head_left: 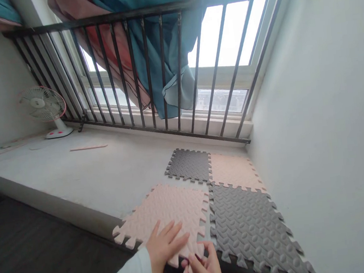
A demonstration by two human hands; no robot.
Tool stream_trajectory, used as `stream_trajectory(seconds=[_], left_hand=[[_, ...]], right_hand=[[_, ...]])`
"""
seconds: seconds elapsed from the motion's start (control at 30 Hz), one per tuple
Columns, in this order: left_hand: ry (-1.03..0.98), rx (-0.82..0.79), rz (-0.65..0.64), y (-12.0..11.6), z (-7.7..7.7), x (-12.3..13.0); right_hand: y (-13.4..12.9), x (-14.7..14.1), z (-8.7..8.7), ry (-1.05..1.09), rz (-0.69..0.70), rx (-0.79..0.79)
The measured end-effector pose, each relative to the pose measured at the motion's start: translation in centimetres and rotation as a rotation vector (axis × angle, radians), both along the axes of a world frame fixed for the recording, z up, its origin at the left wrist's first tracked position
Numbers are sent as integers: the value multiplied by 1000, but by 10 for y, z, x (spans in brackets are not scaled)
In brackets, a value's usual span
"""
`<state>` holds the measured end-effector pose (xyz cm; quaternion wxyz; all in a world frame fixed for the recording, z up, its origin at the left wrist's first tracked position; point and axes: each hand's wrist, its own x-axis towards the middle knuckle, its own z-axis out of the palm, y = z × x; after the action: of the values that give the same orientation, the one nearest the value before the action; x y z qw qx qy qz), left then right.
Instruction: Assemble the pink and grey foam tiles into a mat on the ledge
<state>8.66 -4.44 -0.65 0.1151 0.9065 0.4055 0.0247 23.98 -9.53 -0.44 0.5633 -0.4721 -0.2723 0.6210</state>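
Presently left hand [163, 249] spread on pink tile [166, 204], right hand [208, 266] pinching corner [197, 249].

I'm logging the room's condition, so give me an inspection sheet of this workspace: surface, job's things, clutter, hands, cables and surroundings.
Surface: pale raised ledge, with dark floor below its front edge.
Job's things: near pink tile, a gap between it and the near gray tile; the far pink tile appears interlocked with the near gray tile and the far gray tile.
Clutter: thin pinkish strip and fan on the ledge.
Left hand: spread, palm down on the near pink tile.
Right hand: gripping that tile's near right corner.
Cables: nothing seen.
Surroundings: dark railing, curtain and window behind; pale wall at right.
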Motion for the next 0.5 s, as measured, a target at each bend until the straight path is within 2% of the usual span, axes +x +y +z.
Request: stream_trajectory(seconds=[0.1,0.2,0.27,0.37,0.5], left_hand=[[24,289,96,-17,-1,-15],[-39,640,127,-12,4,-34],[-66,810,123,-5,10,-52],[-59,905,158,10,19,-85],[10,810,329,40,20,-130]], right_hand=[[3,-13,17,-27,122,96],[2,-30,22,-50,183,129],[-1,-35,20,-48,169,94],[-11,-28,15,-70,165,42],[-25,0,7,-153,66,59]])
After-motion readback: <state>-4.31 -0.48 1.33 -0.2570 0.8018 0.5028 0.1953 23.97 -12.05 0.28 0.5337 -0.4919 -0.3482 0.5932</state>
